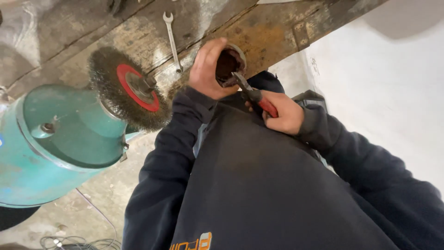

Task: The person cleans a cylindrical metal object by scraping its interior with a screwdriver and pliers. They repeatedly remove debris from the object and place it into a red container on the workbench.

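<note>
My left hand is clutching a round rusty metal housing while my right hand is squeezing red-handled pliers, their tips reaching inside it

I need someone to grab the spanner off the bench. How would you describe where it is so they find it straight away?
Start at the worn wooden bench along the top of the view. Between the red-centred wire wheel and the left hand lies the spanner. It is the only slim, bright steel tool lying flat there, an open jaw at its far end.
</note>
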